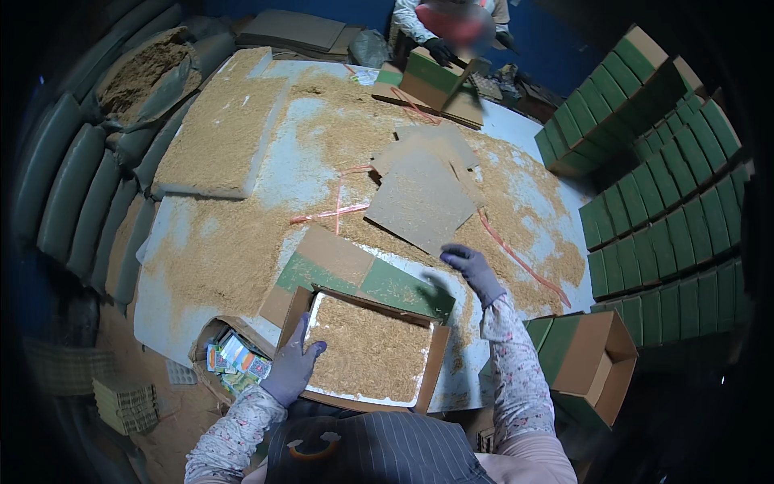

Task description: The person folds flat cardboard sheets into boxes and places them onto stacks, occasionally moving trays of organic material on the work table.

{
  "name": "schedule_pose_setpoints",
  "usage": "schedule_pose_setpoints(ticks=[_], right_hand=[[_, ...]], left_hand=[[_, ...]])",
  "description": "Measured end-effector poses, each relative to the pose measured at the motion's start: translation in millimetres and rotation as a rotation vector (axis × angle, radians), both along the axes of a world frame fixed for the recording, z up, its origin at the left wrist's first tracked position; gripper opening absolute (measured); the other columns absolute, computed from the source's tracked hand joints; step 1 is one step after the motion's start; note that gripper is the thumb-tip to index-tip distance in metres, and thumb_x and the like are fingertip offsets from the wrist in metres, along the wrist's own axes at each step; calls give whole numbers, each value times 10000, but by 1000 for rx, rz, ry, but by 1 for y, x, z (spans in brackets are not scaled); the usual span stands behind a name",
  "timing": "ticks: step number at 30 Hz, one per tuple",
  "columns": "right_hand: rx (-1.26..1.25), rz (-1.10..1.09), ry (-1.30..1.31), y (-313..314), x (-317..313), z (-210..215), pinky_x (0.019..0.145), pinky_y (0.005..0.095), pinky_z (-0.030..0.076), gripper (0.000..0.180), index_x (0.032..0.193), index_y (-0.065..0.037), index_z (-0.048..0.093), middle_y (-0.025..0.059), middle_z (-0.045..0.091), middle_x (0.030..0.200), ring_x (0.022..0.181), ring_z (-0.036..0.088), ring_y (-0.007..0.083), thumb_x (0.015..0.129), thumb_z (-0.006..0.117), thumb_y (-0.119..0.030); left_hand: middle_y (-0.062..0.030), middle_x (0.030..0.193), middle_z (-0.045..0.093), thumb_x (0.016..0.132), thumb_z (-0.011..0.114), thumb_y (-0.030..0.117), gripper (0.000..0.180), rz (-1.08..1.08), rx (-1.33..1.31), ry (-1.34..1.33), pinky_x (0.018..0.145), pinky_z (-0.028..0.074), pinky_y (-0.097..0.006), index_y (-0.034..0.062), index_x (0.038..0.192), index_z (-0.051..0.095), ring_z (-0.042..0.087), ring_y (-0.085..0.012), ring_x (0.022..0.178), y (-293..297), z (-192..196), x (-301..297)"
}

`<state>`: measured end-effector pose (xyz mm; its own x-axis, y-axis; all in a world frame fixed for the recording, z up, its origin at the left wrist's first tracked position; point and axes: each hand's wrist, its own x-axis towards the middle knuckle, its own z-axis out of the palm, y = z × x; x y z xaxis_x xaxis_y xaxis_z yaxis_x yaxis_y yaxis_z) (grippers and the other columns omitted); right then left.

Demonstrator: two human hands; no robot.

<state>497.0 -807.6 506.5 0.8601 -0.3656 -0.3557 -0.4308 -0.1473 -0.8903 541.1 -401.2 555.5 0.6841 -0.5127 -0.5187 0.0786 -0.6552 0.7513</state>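
Close in front of me is an open cardboard box (439, 355) with its green-and-brown flap (379, 278) folded out on the far side. Inside it a white tray (313, 323) is filled level with sawdust-like tan material (371, 351). My left hand (292, 367), gloved in grey, grips the box's left side, its thumb over the tray's edge. My right hand (474, 273), also gloved, is raised over the table beyond the box. Its fingers are bent and slightly apart near the corner of a grey cardboard sheet (419, 202); nothing shows in them.
Tan material covers much of the pale table (302, 121). A large filled slab (218, 133) lies far left, near stacked sacks (68, 185). Pink straps (524, 262) cross the table. Green boxes (661, 194) are stacked right. Another person (439, 48) handles a box opposite. A container of colourful packets (238, 359) stands left.
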Motion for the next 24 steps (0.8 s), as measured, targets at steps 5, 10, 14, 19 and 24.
schedule_pose_setpoints(ticks=[5,10,14,19,24], right_hand=[[-810,-86,-65,-120,77,-85,1008,388,385,776,1307,-23,457,214,509,1264,1204,464,344,648,805,-238],[-1040,75,474,-80,116,-77,1011,439,344,992,1345,-67,364,171,481,1289,1209,448,337,548,848,-405],[-866,-47,249,-153,93,-93,641,349,483,544,929,-61,562,88,623,788,717,622,234,574,849,-356],[-163,39,-159,-159,67,-36,599,223,412,42,885,-35,614,4,614,750,651,531,72,867,583,-56],[-487,-116,-307,-22,15,65,809,264,452,334,1225,-35,529,88,631,1013,922,583,133,895,499,8]], left_hand=[[-209,1341,438,937,459,204,483,-263,123,-735,1039,360,-380,9,1367,357,432,-324,1250,-21,-40,-16],[-187,1144,570,850,552,122,348,-121,-117,-796,893,460,-392,39,1188,550,565,-326,1053,16,20,-24],[-144,997,598,776,617,99,268,281,130,-802,770,483,-414,62,1040,594,596,-329,844,104,1,-10],[-105,1068,584,760,634,114,411,186,328,-715,909,418,-438,137,1164,566,538,-307,1018,119,12,14],[-60,1094,583,744,684,235,482,-149,350,-960,984,358,-405,184,1209,564,476,-261,1164,121,-25,42]])
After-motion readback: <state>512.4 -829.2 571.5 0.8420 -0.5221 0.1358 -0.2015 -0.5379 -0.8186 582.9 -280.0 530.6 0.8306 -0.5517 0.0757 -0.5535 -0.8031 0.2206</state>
